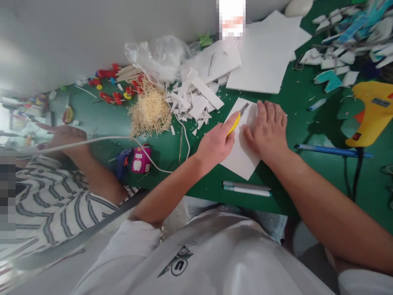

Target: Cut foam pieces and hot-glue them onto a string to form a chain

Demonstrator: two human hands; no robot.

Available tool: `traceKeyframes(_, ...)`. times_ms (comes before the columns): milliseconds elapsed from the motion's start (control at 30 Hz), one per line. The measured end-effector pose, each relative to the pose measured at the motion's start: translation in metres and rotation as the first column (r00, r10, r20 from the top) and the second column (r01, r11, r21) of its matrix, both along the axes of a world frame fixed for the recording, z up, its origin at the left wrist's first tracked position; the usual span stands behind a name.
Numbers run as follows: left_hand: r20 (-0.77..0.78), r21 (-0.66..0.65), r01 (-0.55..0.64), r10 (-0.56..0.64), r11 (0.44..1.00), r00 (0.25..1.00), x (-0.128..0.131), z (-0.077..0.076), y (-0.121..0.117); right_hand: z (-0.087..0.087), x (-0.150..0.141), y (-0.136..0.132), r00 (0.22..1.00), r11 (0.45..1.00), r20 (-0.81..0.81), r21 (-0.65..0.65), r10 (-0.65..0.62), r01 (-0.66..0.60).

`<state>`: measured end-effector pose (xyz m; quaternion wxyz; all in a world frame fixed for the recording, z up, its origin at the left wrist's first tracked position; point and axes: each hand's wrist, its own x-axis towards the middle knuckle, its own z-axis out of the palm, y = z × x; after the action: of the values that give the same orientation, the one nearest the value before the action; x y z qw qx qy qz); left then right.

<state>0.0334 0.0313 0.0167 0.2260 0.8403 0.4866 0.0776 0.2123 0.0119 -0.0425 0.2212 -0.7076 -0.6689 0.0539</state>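
A yellow box cutter (234, 124) is gripped in my left hand (215, 141), its index finger stretched along the handle. The grey blade is out and rests on a white foam board piece (238, 155), pointing away from me. My right hand (267, 128) lies over the right side of that piece, fingers forward and thumb spread out, pressing on it. Just past the piece lies a bigger stack of white foam boards (260, 57). Cut white scraps (196, 100) are heaped to the left of the knife.
Nearer to me lie two pens (247, 189); a blue pen (328, 150) and a yellow glue gun (371, 110) are at right. Leftward are wood sticks (151, 108), a pink power adapter (141, 159) with a white cable (107, 139), and a co-worker's hand (67, 137).
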Motion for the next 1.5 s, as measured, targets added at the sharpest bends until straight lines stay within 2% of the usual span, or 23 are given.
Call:
traceKeyframes(167, 0.033, -0.034, -0.026, 0.027, 0.999, 0.999, 0.012, -0.003, 0.012, -0.003, -0.002, 0.001, 0.999, 0.998, -0.014, 0.05, -0.029, 0.029)
traceKeyframes(333, 0.006, -0.015, -0.038, 0.038, 0.999, 0.999, 0.01, 0.007, 0.013, -0.007, -0.001, 0.002, 0.998, 0.997, -0.064, 0.071, -0.022, 0.026)
traceKeyframes(433, -0.071, 0.04, -0.097, 0.1, 0.994, 0.993, 0.004, 0.015, 0.013, -0.007, 0.002, 0.002, 0.995, 0.995, -0.096, 0.094, -0.02, 0.03)
traceKeyframes(567, -0.251, 0.098, -0.193, 0.212, 0.976, 0.944, -0.011, 0.019, 0.011, -0.007, 0.009, 0.001, 0.988, 0.989, -0.152, 0.149, 0.003, 0.02)
traceKeyframes(700, -0.292, 0.051, -0.181, 0.188, 0.982, 0.938, -0.022, 0.013, 0.008, -0.011, 0.02, 0.004, 0.975, 0.983, -0.212, 0.184, 0.066, -0.026)
traceKeyframes(867, -0.178, 0.043, -0.165, 0.17, 0.985, 0.969, -0.027, 0.003, 0.005, -0.016, 0.029, 0.006, 0.966, 0.965, -0.218, 0.248, 0.139, -0.083)
traceKeyframes(1033, 0.063, 0.082, -0.211, 0.206, 0.974, 0.976, -0.035, 0.004, 0.006, -0.015, 0.027, 0.006, 0.956, 0.951, -0.246, 0.298, 0.16, -0.082)
traceKeyframes(1067, 0.121, 0.062, -0.226, 0.217, 0.972, 0.969, -0.036, 0.006, 0.006, -0.014, 0.027, 0.005, 0.953, 0.949, -0.26, 0.306, 0.157, -0.073)
traceKeyframes(1133, 0.275, -0.105, -0.251, 0.271, 0.962, 0.923, -0.032, 0.013, 0.007, -0.01, 0.025, 0.005, 0.943, 0.952, -0.298, 0.3, 0.148, -0.055)
traceKeyframes(1167, 0.374, -0.276, -0.236, 0.33, 0.932, 0.867, -0.028, 0.016, 0.008, -0.008, 0.024, 0.005, 0.937, 0.957, -0.317, 0.287, 0.145, -0.051)
traceKeyframes(1200, 0.452, -0.465, -0.194, 0.42, 0.864, 0.787, -0.024, 0.02, 0.008, -0.006, 0.024, 0.005, 0.932, 0.961, -0.333, 0.273, 0.141, -0.048)
traceKeyframes(1267, 0.478, -0.687, -0.081, 0.534, 0.722, 0.697, -0.013, 0.026, 0.01, -0.002, 0.024, 0.005, 0.927, 0.965, -0.349, 0.257, 0.136, -0.045)
traceKeyframes(1367, 0.476, -0.831, 0.065, 0.647, 0.552, 0.595, 0.0, 0.029, 0.01, 0.0, 0.024, 0.006, 0.927, 0.968, -0.353, 0.247, 0.128, -0.04)
traceKeyframes(1500, 0.47, -0.88, 0.195, 0.732, 0.433, 0.493, 0.008, 0.025, 0.008, -0.003, 0.025, 0.008, 0.924, 0.983, -0.376, 0.182, 0.074, -0.005)
